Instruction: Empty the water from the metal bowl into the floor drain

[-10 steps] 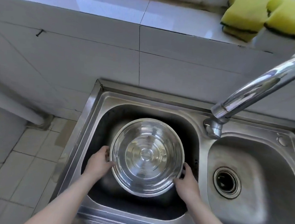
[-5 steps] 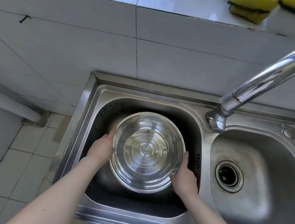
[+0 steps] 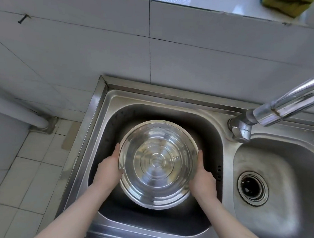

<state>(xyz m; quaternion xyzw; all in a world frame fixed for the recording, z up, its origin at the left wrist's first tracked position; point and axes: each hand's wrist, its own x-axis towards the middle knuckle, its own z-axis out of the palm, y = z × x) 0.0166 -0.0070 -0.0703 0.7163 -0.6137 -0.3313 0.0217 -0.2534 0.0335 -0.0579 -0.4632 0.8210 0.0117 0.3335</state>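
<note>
A round metal bowl (image 3: 158, 164) with clear water in it sits in the left basin of a steel double sink (image 3: 106, 106). My left hand (image 3: 109, 168) presses flat against the bowl's left side, fingers along the rim. My right hand (image 3: 203, 178) grips the bowl's right side in the same way. The bowl is upright and level. No floor drain shows in this view.
A chrome tap (image 3: 271, 109) reaches over the divider from the right. The right basin has a round drain (image 3: 252, 188). Tiled floor (image 3: 24, 176) and a white pipe (image 3: 18, 111) lie left of the sink. A tiled wall stands behind, with a sponge (image 3: 283, 5) on the ledge.
Both hands have slid further up along the bowl's sides and closed on it. The camera has tilted down, so the ledge and sponges have moved up the frame.
</note>
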